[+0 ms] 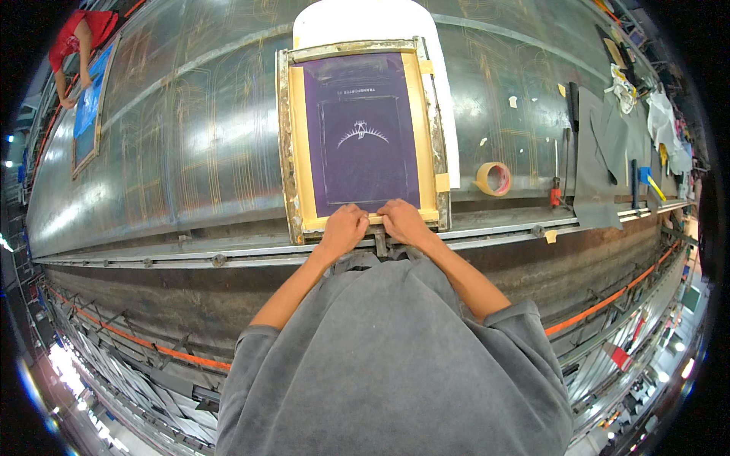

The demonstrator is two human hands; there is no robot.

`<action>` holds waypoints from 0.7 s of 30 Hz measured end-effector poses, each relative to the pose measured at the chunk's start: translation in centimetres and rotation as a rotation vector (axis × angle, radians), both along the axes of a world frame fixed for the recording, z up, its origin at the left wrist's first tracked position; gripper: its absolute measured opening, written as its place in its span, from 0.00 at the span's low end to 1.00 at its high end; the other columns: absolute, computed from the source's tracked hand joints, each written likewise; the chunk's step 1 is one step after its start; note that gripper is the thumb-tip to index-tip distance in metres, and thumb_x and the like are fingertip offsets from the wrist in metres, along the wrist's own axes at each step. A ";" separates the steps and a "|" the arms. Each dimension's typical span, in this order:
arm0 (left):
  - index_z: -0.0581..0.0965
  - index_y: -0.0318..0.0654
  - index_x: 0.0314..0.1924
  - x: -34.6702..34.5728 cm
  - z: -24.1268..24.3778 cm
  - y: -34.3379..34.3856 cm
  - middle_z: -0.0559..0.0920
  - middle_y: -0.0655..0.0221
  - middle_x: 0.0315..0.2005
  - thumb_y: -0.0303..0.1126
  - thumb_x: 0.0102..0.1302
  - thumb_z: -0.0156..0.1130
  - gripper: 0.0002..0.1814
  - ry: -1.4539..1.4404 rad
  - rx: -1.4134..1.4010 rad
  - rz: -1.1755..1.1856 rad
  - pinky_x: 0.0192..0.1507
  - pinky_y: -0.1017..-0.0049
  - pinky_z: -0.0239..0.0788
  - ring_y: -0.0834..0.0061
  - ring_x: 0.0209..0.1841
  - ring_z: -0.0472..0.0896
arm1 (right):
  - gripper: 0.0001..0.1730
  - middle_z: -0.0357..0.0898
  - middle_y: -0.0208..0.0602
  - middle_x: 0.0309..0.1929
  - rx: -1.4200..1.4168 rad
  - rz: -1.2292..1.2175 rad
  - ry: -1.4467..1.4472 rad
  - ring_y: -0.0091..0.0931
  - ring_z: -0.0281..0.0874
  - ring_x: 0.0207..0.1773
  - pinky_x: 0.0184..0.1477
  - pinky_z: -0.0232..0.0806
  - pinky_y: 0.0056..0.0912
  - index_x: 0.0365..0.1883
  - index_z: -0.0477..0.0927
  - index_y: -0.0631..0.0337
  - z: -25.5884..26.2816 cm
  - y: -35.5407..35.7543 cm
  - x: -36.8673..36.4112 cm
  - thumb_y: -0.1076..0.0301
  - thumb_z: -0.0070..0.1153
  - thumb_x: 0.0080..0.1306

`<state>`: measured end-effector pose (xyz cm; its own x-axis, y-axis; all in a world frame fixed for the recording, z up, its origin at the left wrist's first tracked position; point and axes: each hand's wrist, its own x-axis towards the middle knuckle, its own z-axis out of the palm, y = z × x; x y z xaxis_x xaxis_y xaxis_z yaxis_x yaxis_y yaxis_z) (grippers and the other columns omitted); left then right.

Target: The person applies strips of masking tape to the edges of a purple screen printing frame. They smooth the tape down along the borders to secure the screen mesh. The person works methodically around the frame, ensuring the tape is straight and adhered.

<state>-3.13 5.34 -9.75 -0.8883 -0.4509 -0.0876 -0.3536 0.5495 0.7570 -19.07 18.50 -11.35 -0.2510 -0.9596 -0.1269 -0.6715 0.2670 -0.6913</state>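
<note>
A silkscreen printing frame point(283, 142) lies in front of me, its purple mesh point(365, 176) bearing a pale arched crown-like design and a line of writing. Yellow-tan masking tape point(423, 148) lines the inner borders of the mesh. My left hand point(345, 228) curls over the near edge of the frame, left of its middle. Close beside it, my right hand point(404, 223) has its fingers bent on the same edge. The fingertips are partly hidden, so the exact grip is hard to see. Under the frame, a white rounded board or panel point(365, 20) sticks out beyond its far and right sides.
The frame rests on a long metal-topped table point(228, 125) with a rail point(171, 259) along its near edge. Rightward lie a tape roll point(494, 178), a red-handled screwdriver point(555, 194), grey sheets point(593, 154) and a blue-and-yellow tool point(650, 181). Far left, a person in red point(82, 40) works over a blue screen point(88, 108).
</note>
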 end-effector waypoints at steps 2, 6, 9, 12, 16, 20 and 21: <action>0.84 0.31 0.30 1.3 0.1 -1.3 0.83 0.53 0.32 0.37 0.69 0.54 0.18 -0.109 -0.069 0.066 0.50 0.55 0.71 0.52 0.39 0.81 | 0.13 0.82 0.48 0.37 -0.003 0.000 0.036 0.43 0.79 0.46 0.52 0.71 0.49 0.34 0.85 0.65 0.2 0.8 -0.2 0.67 0.51 0.64; 0.84 0.33 0.26 5.5 1.1 -5.7 0.83 0.55 0.27 0.40 0.70 0.53 0.21 -0.351 -0.252 0.003 0.46 0.54 0.68 0.52 0.34 0.81 | 0.12 0.83 0.44 0.31 0.124 0.057 0.294 0.40 0.82 0.41 0.56 0.66 0.53 0.29 0.85 0.61 2.2 2.2 -3.0 0.66 0.51 0.64; 0.84 0.35 0.28 5.0 2.0 -5.6 0.84 0.56 0.27 0.41 0.71 0.50 0.22 -0.322 -0.348 -0.072 0.44 0.53 0.66 0.52 0.34 0.81 | 0.14 0.83 0.44 0.28 0.115 0.091 0.380 0.40 0.83 0.38 0.59 0.61 0.56 0.24 0.84 0.59 2.5 4.6 -6.3 0.63 0.50 0.63; 0.83 0.35 0.28 4.8 1.1 -5.3 0.83 0.55 0.27 0.40 0.72 0.50 0.21 -0.321 -0.343 -0.064 0.43 0.53 0.65 0.51 0.34 0.81 | 0.16 0.84 0.46 0.27 0.164 0.104 0.436 0.40 0.83 0.38 0.61 0.59 0.57 0.22 0.83 0.60 2.3 4.2 -6.0 0.62 0.50 0.63; 0.83 0.33 0.32 0.9 -0.4 -1.9 0.83 0.53 0.33 0.38 0.72 0.49 0.20 -0.182 -0.156 -0.135 0.47 0.53 0.68 0.51 0.39 0.81 | 0.15 0.82 0.47 0.28 0.017 0.108 0.327 0.40 0.81 0.38 0.55 0.62 0.50 0.22 0.82 0.63 0.7 0.9 -1.5 0.64 0.50 0.62; 0.84 0.31 0.39 -0.9 -0.6 0.2 0.83 0.52 0.40 0.36 0.73 0.48 0.19 -0.036 -0.002 -0.117 0.51 0.53 0.70 0.50 0.46 0.80 | 0.12 0.81 0.42 0.32 -0.061 0.038 0.210 0.39 0.80 0.42 0.53 0.62 0.47 0.30 0.83 0.60 -0.1 -0.7 0.6 0.66 0.49 0.64; 0.84 0.30 0.41 -0.3 -0.1 0.0 0.83 0.53 0.42 0.36 0.74 0.48 0.19 -0.028 0.030 -0.115 0.52 0.53 0.70 0.50 0.47 0.80 | 0.12 0.82 0.42 0.32 -0.063 0.048 0.197 0.39 0.80 0.43 0.53 0.61 0.48 0.30 0.83 0.59 0.5 0.0 0.1 0.66 0.49 0.64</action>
<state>-3.43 5.32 -9.82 -0.9309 -0.3431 -0.1254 -0.3111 0.5645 0.7646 -18.96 18.45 -10.88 -0.2186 -0.9756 -0.0195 -0.8061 0.1918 -0.5598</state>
